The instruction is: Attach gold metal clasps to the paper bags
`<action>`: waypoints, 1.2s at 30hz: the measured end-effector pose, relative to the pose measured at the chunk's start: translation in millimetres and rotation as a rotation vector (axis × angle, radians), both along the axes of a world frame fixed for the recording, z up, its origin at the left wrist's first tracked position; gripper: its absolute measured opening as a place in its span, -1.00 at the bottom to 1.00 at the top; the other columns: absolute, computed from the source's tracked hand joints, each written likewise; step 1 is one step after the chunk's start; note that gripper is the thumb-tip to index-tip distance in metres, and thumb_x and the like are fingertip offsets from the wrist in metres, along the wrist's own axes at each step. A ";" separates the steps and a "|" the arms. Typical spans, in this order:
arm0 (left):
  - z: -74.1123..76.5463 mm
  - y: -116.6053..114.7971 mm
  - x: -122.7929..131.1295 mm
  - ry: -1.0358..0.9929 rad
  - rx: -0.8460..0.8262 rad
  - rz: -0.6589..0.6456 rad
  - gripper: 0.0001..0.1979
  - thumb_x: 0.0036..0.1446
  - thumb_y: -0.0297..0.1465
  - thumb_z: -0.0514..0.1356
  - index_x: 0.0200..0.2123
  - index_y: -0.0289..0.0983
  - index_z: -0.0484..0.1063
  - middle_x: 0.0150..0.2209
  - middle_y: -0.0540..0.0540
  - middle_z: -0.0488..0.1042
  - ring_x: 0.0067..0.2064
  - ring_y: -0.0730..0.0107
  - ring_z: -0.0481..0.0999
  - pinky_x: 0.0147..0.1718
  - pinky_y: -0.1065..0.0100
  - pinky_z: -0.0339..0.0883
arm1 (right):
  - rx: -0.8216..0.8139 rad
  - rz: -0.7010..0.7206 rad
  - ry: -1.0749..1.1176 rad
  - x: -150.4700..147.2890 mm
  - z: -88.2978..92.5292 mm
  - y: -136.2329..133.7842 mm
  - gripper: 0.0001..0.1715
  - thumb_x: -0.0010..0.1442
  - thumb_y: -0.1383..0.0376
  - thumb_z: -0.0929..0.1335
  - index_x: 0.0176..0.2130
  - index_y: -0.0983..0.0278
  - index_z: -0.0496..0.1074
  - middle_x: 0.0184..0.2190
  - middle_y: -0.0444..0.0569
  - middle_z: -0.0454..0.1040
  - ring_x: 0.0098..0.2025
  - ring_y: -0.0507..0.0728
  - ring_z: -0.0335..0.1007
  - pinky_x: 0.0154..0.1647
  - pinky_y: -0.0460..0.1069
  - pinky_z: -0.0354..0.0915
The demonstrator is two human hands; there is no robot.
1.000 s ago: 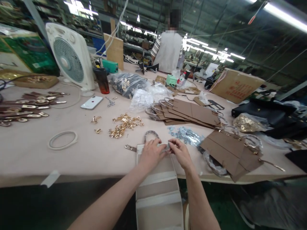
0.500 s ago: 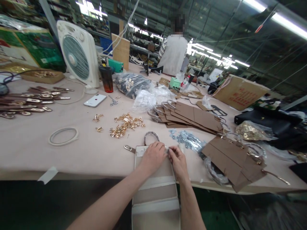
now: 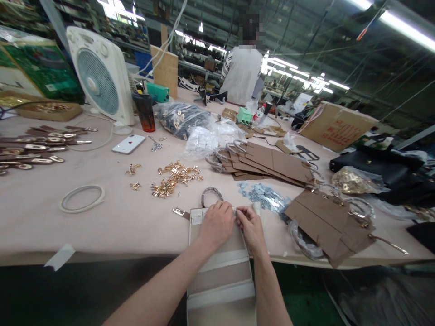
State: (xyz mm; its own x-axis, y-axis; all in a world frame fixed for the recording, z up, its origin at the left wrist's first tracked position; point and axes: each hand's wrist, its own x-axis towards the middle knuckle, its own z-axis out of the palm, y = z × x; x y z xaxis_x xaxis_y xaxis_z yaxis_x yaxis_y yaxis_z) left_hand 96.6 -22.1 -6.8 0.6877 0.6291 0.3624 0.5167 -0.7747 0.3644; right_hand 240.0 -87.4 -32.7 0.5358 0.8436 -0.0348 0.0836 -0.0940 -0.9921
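**Grip of left hand [image 3: 217,222] and right hand [image 3: 250,227] set close together at the far edge of a long beige panel with white crosswise bands [image 3: 226,272]**

The beige panel runs out from the person, its far part on the pinkish-beige cloth-covered table [image 3: 136,226], its near part reaching past the table's front edge. The left hand lies over the panel's far end, fingers bent; whether they grasp the edge or only press it, I cannot tell. The right thumb and forefinger pinch at the far right corner; what is between them is too small to tell.

Just beyond the panel, a brown strap with a gold buckle [image 3: 180,212] sticks out to the left, beside a curved, plastic-wrapped handle [image 3: 211,189]. Left of these lies a flat, off-white ring-shaped roll [image 3: 63,204]. Right of the hands are flat brown panels with wrapped handles [image 3: 311,212].

Farther back lie a heap of small grey metal plates [image 3: 267,196] and a scatter of gold metal fittings [image 3: 171,182]. Behind them are a fanned stack of brown panels [image 3: 272,163] and a white phone [image 3: 128,144], then a white box fan [image 3: 98,81]. Beyond, a person in a pale grey top with striped sleeves [image 3: 242,72] faces away.
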 end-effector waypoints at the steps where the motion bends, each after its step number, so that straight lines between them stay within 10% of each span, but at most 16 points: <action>1: 0.5 0.1 0.4 0.002 0.001 0.004 -0.86 0.37 -0.35 0.13 -0.09 -0.23 0.45 -0.06 -0.16 0.48 0.00 0.08 0.38 -0.04 0.06 0.32 | -0.003 -0.001 -0.004 0.2 0.6 0.1 -0.56 0.20 -0.03 0.46 -0.14 0.26 0.52 -0.53 -0.19 0.39 -0.48 0.03 0.25 -0.45 -0.06 0.18; 25: -21.6 12.6 -12.3 -0.179 -0.076 -0.056 -0.54 0.19 -0.19 0.38 0.07 -0.31 0.49 0.10 -0.25 0.49 0.17 0.04 0.41 0.20 0.05 0.35 | -0.039 0.141 0.092 8.0 9.2 6.5 -0.56 0.03 0.01 0.56 -0.23 0.28 0.61 -0.49 -0.14 0.46 -0.48 0.02 0.23 -0.45 -0.07 0.18; 36: -23.3 16.0 -15.1 -0.220 -0.093 -0.075 -0.58 0.20 -0.22 0.37 0.06 -0.30 0.50 0.09 -0.25 0.49 0.15 0.04 0.42 0.19 0.03 0.36 | -0.020 0.131 -0.224 7.0 1.0 14.8 -0.69 0.16 0.09 0.47 -0.19 0.24 0.66 -0.16 0.04 0.65 -0.14 0.22 0.53 -0.03 0.09 0.38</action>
